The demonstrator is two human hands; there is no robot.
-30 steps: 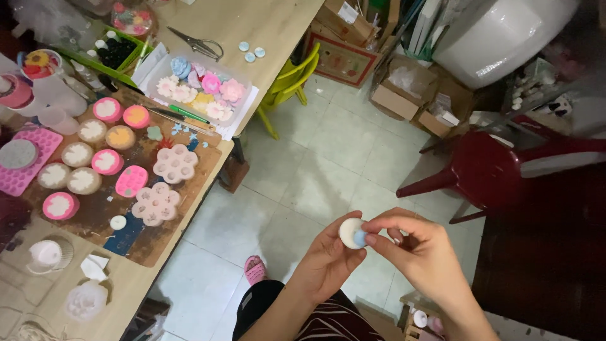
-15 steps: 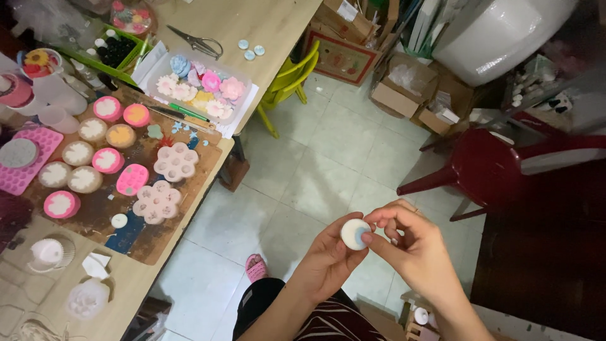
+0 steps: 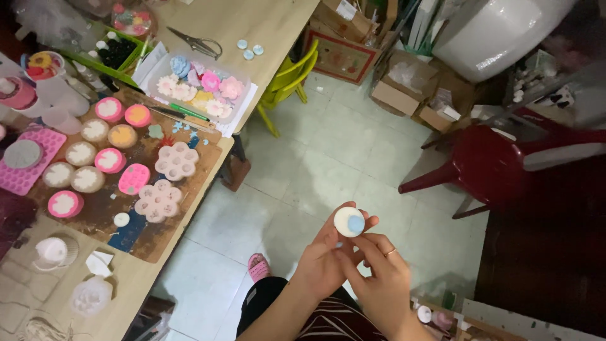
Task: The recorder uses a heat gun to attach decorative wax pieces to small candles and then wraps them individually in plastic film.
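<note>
Two flower moulds, one pair of scissors, one red chair.

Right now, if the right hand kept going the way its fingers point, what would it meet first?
The right hand points up and left, its fingers already touching the small round white disc with a pale blue spot, which the left hand also holds. That disc comes first; beyond it seems to be only the pale tiled floor, though depth is unclear.
</note>
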